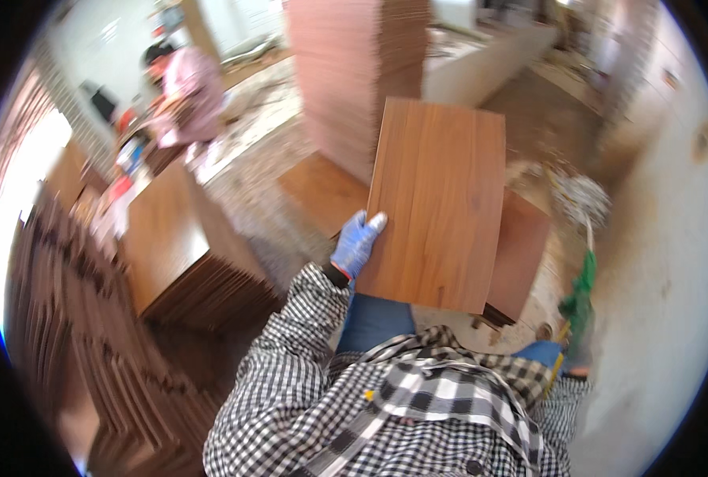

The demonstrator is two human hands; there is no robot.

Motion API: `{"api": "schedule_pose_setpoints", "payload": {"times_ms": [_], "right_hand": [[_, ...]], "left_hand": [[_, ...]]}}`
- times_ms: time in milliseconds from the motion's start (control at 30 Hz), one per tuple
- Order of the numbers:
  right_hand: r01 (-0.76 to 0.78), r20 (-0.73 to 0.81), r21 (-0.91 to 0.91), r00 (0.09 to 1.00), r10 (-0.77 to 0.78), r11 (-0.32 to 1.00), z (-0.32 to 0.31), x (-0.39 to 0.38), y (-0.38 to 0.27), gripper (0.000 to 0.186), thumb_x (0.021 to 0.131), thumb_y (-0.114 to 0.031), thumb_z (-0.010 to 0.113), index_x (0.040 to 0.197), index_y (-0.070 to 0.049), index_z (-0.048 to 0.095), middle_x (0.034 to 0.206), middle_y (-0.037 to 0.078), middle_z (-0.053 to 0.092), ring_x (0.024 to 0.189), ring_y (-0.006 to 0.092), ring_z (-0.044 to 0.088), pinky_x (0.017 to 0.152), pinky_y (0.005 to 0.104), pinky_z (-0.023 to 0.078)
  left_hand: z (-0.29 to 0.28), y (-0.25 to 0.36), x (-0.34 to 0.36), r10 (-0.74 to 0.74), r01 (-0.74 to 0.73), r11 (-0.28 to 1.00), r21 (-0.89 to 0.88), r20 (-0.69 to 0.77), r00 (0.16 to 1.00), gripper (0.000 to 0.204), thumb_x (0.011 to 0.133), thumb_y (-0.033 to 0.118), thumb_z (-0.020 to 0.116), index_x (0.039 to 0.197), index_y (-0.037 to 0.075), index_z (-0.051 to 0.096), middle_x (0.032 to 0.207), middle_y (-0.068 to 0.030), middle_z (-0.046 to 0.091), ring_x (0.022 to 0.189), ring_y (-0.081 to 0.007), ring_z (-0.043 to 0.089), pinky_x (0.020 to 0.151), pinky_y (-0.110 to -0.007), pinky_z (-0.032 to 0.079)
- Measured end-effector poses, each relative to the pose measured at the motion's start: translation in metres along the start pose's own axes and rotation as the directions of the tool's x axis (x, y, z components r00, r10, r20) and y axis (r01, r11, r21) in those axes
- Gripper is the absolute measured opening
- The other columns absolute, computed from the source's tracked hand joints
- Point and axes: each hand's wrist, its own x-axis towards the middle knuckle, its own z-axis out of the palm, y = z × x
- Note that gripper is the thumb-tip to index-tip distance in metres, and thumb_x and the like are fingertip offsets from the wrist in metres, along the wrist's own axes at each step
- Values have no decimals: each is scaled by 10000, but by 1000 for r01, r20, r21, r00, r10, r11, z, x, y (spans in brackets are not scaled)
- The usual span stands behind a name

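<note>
My left hand [356, 246], in a blue glove with a whitish thumb tip, is closed on the left edge of a rectangular brown wood-grain board [437, 203]. This board lies over a darker reddish-brown board or short stack [519, 250], partly hidden beneath it. At the lower right, a bit of what looks like my right hand [578, 370] shows above my checked sleeve, beside a green cloth or bag [578, 298]; its fingers are hidden or blurred, so its grip is unclear.
Stacked boards [183, 254] stand left, beside rows of upright dark boards [84, 334]. A tall board stack [334, 79] rises ahead, a loose board [314, 187] at its foot. A co-worker [187, 87] in pink is at back left. A white wall [664, 278] runs along my right.
</note>
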Motion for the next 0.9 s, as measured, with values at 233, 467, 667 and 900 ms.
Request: {"api": "schedule_pose_setpoints", "payload": {"times_ms": [233, 467, 667, 900], "right_hand": [[-568, 214, 321, 823, 527, 758, 3, -38, 70, 603, 1055, -426, 586, 1430, 43, 535, 870, -1, 613, 761, 105, 569, 708, 242, 466], [-564, 224, 313, 826, 518, 764, -3, -45, 85, 621, 1043, -445, 600, 1419, 47, 550, 878, -9, 616, 783, 92, 564, 722, 229, 458], [-577, 209, 264, 817, 538, 773, 1, -38, 73, 612, 1044, -442, 598, 1408, 48, 558, 870, -13, 610, 785, 89, 558, 724, 227, 457], [-606, 177, 336, 793, 584, 721, 17, -43, 24, 487, 1062, -382, 581, 1360, 3, 593, 888, 17, 626, 771, 97, 562, 698, 270, 460]], "left_hand": [[-238, 169, -44, 382, -30, 675, 737, -314, 869, 468, 1018, 447, 625, 992, -14, 705, 860, -103, 689, 788, -184, 608, 738, -359, 508], [-530, 189, -141, 297, 252, 486, 837, -429, 853, 485, 1053, 277, 591, 1422, -35, 554, 1474, -126, 570, 1368, -211, 519, 1173, -331, 387], [-546, 165, -153, 8, 715, 529, 457, -846, 534, 823, 981, 670, 515, 1357, -56, 618, 1404, -194, 633, 1339, -269, 549, 1143, -350, 377], [-348, 242, -90, 49, 792, -438, 425, -868, 493, 596, 946, 494, 645, 1371, 76, 640, 1429, -228, 594, 1339, -397, 562, 1099, -487, 477]]}}
